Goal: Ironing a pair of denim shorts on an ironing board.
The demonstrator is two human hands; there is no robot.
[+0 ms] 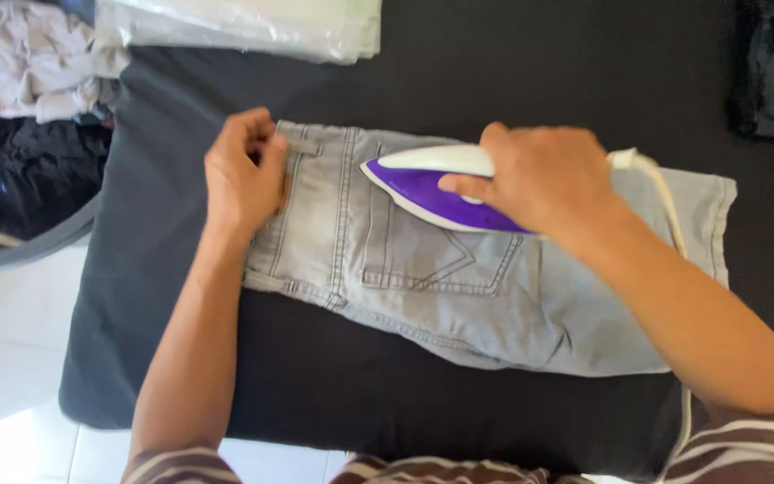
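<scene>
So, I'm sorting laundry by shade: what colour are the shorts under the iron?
Faded light grey denim shorts, clearest in the head view.
</scene>
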